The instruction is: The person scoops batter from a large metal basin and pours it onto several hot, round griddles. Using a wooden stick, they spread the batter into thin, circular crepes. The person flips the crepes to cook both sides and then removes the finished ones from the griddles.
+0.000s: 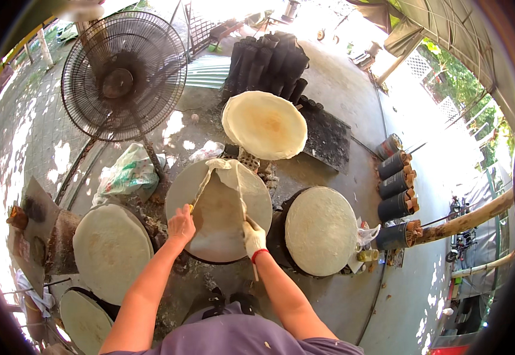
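In front of me is a round griddle with a grey-brown surface. A thin, pale flatbread sheet is lifted off it, its far end folded and its two sides hanging in narrow strips toward my hands. My bare left hand is closed at the left strip, with a small yellow bit showing at the fingertips. On the right, my right hand, in a whitish glove with a red band at the wrist, pinches the other strip. A thin pale stick-like piece shows below that wrist; what it belongs to is unclear.
Batter-covered round griddles stand at left, right and lower left. Beyond lies a browned round flatbread, before stacked black cylinders. A large fan stands far left; black buckets line the right.
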`<move>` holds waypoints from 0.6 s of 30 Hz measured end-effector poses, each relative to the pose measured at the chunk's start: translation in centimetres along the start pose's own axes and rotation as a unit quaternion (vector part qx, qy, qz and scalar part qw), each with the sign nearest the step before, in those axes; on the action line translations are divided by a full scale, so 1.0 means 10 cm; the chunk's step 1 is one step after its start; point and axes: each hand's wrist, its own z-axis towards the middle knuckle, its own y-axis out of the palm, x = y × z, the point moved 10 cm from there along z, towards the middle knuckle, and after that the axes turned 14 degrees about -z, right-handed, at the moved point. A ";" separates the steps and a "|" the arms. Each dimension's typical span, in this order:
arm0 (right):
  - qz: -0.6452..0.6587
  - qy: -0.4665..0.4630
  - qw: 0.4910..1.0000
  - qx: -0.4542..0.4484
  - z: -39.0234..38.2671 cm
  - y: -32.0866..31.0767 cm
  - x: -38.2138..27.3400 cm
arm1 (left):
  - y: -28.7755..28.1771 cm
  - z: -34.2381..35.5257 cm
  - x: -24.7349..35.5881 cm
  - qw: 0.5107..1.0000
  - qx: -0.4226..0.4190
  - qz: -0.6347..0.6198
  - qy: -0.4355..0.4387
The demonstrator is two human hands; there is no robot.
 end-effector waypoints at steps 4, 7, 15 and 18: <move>0.049 -0.068 0.985 0.148 0.15 -0.29 0.66 | -0.14 -0.07 -0.15 0.998 0.031 0.032 0.035; 0.015 0.056 0.997 -0.049 0.03 0.36 0.13 | -0.26 -0.22 -0.23 0.998 0.043 0.035 0.040; -0.140 -0.144 0.978 0.057 0.53 0.09 0.34 | -0.53 -0.43 -0.43 0.997 0.069 0.035 0.030; -0.151 0.011 0.984 -0.095 0.10 0.34 -0.33 | -0.72 -0.63 -0.52 0.997 0.078 0.019 0.001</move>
